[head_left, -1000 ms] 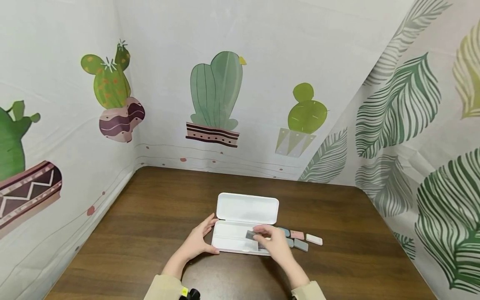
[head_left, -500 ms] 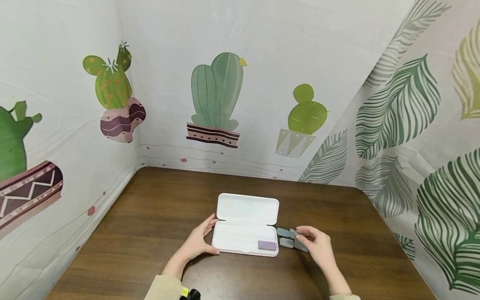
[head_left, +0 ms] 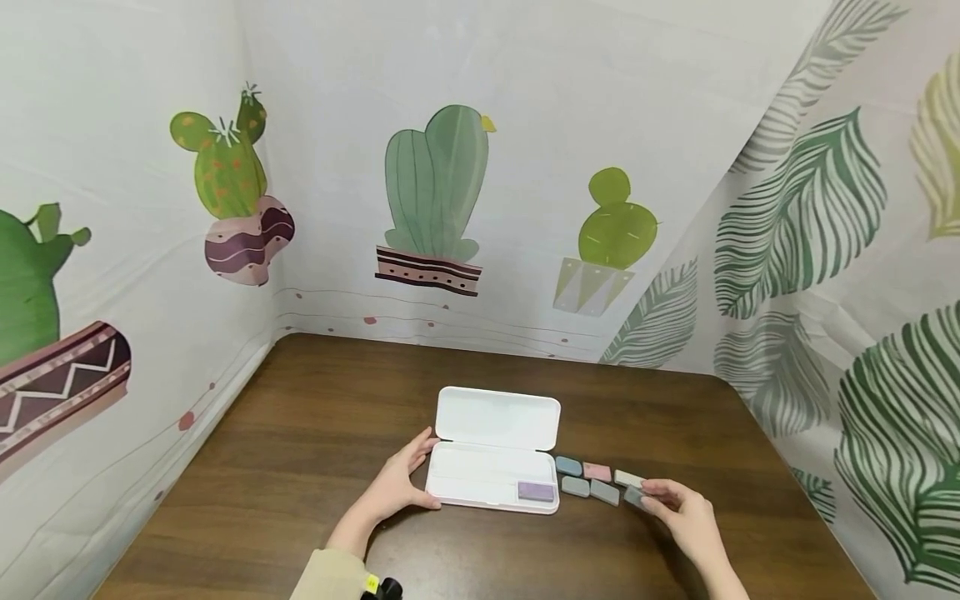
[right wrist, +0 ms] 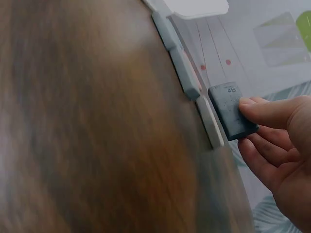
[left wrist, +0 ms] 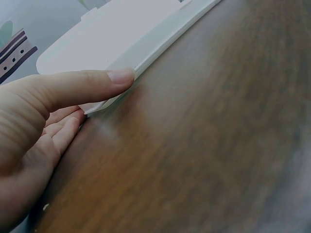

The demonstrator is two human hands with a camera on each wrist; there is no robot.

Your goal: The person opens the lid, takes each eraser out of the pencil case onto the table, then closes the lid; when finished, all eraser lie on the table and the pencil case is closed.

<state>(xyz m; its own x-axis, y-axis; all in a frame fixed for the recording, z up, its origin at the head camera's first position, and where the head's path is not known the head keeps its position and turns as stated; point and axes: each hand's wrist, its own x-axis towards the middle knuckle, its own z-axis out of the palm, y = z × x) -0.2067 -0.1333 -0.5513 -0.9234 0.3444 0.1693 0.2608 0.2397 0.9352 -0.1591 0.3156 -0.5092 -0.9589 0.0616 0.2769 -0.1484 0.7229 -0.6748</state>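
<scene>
Right hand: in the head view the right hand [head_left: 684,512] pinches a dark grey block [right wrist: 232,110] between thumb and fingers, at the outer end of a group of blocks.
Marking: only the right wrist view makes "4B" readable on the dark grey block; from the head it is a small patch partly covered by fingertips.
Left hand: the left hand [head_left: 397,482] is spread around the left end of the open white case [head_left: 468,475], thumb at the near corner, fingers towards the far one.
Thumb contact: the left wrist view shows the thumb lying straight against the case's rim, which the head view gives only from above.
Case contents: the head view alone shows the purple block [head_left: 536,492] lying in the near right compartment; the lid [head_left: 498,418] is tipped back.
Loose blocks: on the tabletop [head_left: 337,400], right of the case, sit a blue block [head_left: 568,467], a pink block [head_left: 597,472] and a whitish block [head_left: 628,479], with two grey blocks [head_left: 575,487] nearer the person. The right wrist view leaves just a sliver of pink visible.
Held block's height: whether it touches the tabletop cannot be told.
</scene>
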